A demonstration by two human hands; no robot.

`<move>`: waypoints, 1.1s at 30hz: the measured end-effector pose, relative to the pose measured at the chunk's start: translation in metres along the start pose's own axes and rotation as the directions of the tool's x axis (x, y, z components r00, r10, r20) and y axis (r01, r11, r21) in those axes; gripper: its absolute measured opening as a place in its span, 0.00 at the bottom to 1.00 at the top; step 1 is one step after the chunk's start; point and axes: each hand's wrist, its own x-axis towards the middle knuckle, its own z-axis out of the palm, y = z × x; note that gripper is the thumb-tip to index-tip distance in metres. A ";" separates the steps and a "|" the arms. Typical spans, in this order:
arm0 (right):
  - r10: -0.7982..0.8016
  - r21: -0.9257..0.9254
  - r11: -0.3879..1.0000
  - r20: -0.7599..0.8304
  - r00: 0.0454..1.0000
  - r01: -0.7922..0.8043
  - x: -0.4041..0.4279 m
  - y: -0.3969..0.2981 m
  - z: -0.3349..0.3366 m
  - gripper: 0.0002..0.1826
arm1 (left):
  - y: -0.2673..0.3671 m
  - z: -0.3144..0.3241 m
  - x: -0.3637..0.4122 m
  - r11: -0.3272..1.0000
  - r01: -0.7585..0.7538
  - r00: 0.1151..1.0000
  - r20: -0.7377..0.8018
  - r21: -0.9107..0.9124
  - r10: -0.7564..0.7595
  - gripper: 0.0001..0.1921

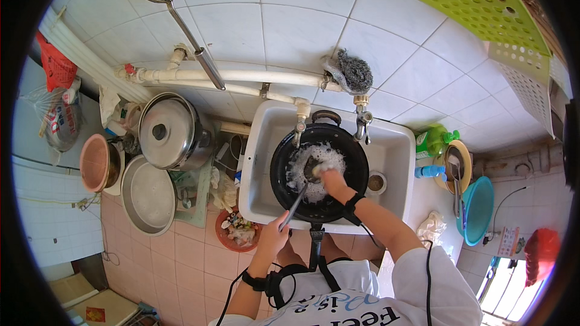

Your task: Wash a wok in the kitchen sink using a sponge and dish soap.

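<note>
A black wok [281,163] rests on the rim of a white sink [403,181], its long handle pointing towards me. White suds [333,151] lie inside it. My left hand [273,235] grips the grey handle of a utensil [297,206], whose head reaches into the suds and is partly hidden by them. Within the wok, my right hand [333,181] is closed on a pale, foam-covered scrubber [322,170], touching or very near the utensil's head; the foam hides its exact kind. Two taps, one on the left [299,130] and one on the right [362,122], stand over the wok's far side.
Steel wool [355,70] hangs above the right tap. A lidded steel pot [165,133] and a metal basin [148,197] stand left. Right of the sink are a green soap bottle [430,141], a blue bottle [428,171] and a teal basin [480,210]. A scrap-filled red bowl [222,235] sits below left.
</note>
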 end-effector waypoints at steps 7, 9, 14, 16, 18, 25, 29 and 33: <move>0.137 -0.062 0.989 0.055 0.989 -0.134 -0.004 0.004 -0.029 0.09 | -0.009 0.004 0.003 0.997 -0.065 0.997 -0.036 -0.040 0.063 0.21; 0.120 -0.132 0.983 -0.052 0.991 -0.126 -0.006 -0.002 -0.026 0.13 | -0.006 0.003 0.006 0.999 -0.037 0.999 -0.018 -0.023 0.037 0.21; 0.022 -0.098 0.995 0.019 1.000 -0.020 -0.014 -0.002 -0.019 0.09 | 0.001 -0.003 0.008 0.999 0.030 0.999 0.017 0.026 -0.030 0.21; 0.135 -0.148 0.980 -0.009 0.991 -0.134 -0.009 0.003 -0.031 0.08 | -0.006 0.000 0.007 0.999 -0.032 0.999 -0.021 0.014 0.032 0.21; 0.156 -0.260 0.952 -0.037 0.987 -0.160 -0.005 0.009 -0.028 0.07 | -0.005 0.001 0.006 0.995 -0.097 0.994 -0.056 0.005 0.097 0.21; 0.103 -0.213 0.974 0.126 0.987 -0.075 -0.013 -0.003 -0.043 0.08 | -0.012 0.006 0.006 0.999 -0.035 0.998 -0.044 0.023 0.036 0.20; 0.186 -0.232 0.962 0.184 0.965 -0.142 -0.009 -0.002 -0.040 0.10 | 0.013 -0.003 0.007 0.992 0.108 0.991 0.069 0.069 -0.113 0.20; -0.012 -0.088 0.996 0.113 0.994 0.022 -0.022 -0.020 -0.046 0.11 | -0.003 0.001 0.006 0.999 0.016 1.000 0.009 0.043 -0.016 0.20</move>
